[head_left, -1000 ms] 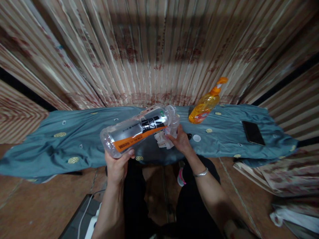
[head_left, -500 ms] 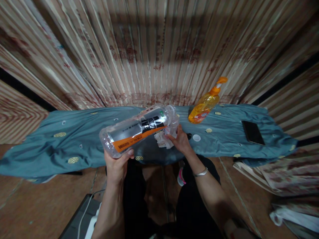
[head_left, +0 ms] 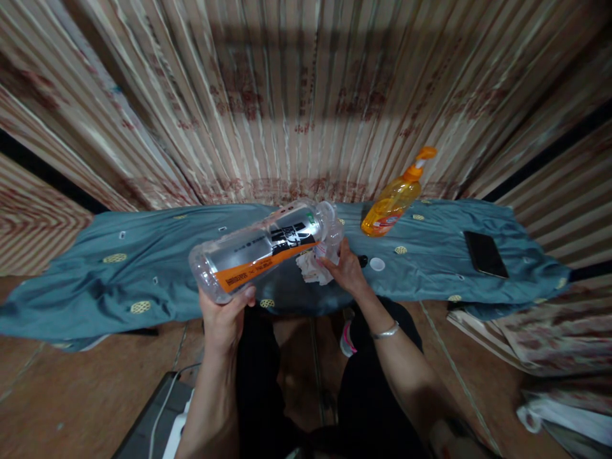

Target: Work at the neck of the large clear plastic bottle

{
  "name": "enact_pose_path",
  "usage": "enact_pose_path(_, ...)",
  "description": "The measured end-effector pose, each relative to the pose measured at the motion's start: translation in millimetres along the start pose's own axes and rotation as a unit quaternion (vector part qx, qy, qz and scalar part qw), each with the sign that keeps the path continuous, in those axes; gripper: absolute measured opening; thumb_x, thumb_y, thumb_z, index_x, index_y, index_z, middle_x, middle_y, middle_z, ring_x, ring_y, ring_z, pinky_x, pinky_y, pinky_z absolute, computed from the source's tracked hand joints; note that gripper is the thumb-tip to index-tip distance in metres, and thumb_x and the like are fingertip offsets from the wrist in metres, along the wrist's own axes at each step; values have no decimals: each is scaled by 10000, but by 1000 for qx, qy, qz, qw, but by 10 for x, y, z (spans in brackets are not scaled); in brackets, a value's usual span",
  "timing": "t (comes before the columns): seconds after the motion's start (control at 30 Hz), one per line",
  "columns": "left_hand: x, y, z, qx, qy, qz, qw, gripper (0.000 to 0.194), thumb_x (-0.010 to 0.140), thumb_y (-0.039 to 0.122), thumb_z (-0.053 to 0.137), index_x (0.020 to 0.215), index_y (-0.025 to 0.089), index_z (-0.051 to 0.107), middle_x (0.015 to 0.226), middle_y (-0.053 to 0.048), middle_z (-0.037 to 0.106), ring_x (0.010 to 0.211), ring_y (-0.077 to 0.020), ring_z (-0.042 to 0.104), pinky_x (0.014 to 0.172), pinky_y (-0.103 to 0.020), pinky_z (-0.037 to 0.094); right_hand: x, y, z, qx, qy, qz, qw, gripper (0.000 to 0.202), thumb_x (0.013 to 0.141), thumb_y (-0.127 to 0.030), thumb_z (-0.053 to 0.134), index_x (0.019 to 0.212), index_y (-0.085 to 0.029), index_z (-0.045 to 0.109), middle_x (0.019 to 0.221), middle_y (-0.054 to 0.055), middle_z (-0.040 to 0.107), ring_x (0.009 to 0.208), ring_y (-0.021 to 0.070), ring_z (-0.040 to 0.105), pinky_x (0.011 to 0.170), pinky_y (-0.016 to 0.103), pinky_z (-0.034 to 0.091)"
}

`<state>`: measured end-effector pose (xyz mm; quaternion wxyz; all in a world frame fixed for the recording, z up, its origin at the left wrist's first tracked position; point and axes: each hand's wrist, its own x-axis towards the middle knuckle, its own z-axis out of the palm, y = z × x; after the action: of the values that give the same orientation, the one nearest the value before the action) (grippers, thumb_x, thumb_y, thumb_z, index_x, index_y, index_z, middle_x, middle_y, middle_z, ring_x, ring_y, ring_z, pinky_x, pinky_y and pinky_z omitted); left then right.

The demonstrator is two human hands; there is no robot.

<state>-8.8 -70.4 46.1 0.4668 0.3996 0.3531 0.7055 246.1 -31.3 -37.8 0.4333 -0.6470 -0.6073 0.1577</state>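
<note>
bottle (head_left: 261,250), clear, tilted, base gripped by left hand (head_left: 224,319); right hand (head_left: 347,271) clutches a crumpled cloth (head_left: 313,268) at its neck, mouth hidden.

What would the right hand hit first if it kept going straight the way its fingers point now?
Almost at once, the mouth of the tilted clear bottle: the right hand, clutching a crumpled cloth, points up-left at it. Beyond lies the blue sheet; depth is unclear.

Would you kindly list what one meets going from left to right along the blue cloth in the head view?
Left hand → clear bottle → right hand → white cap → orange pump bottle → black phone.
</note>
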Motion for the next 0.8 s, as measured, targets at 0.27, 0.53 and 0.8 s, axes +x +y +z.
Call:
enact_pose_path(0.27, -4, 1, 3, -2, -5, 6, 1000, 474, 506, 212, 932, 873, 161, 636, 603, 32, 594, 442, -66, 494, 380, -159, 377, 0, 33, 23, -7, 2, 1, 1000, 488, 812, -417, 663, 1218, -214, 485, 1020, 120, 729, 898, 327, 734, 793, 493, 600)
enact_pose_path(0.53, -9, -8, 4, 1, 6, 5, 1000, 493, 500, 215, 932, 883, 164, 626, 620, 33, 596, 453, -63, 493, 387, -153, 357, 7, 48, 25, -11, 2, -1, 1000, 483, 806, -416, 687, 1206, -221, 498, 995, 108, 722, 885, 322, 725, 793, 485, 594)
enact_pose_path(0.8, -4, 0, 14, 3, 5, 2, 1000, 472, 505, 212, 923, 875, 171, 632, 619, 35, 586, 457, -65, 483, 387, -159, 346, 0, 3, 7, 1, -5, 3, 1000, 524, 813, -409, 655, 1258, -193, 484, 1069, 120, 720, 928, 306, 718, 826, 486, 583)
